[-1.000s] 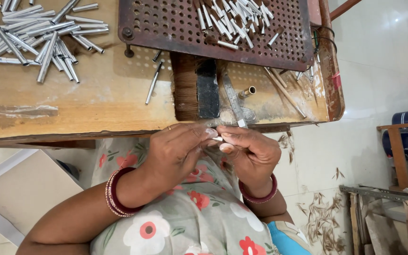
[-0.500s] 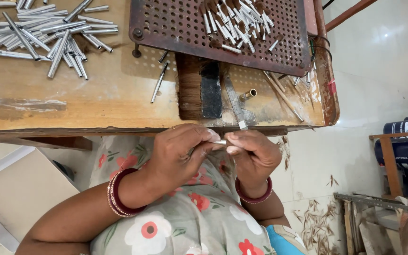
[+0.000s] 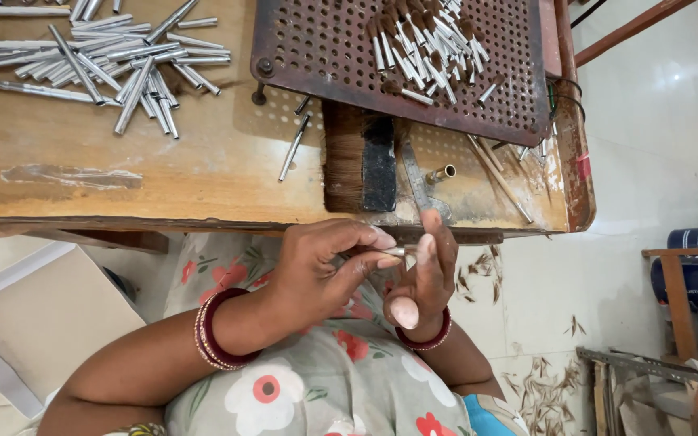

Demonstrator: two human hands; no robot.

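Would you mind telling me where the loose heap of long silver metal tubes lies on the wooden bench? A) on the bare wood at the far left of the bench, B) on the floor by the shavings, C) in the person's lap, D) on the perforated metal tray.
A: the silver metal tubes lie heaped on the bare wood of the wooden bench, left of the perforated metal tray, which holds shorter pieces.

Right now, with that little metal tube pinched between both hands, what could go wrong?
The small metal tube is held only by fingertips of the left hand and right hand, over the lap past the wooden bench's edge; it could slip and drop. Loose tubes lying near that edge might roll off.
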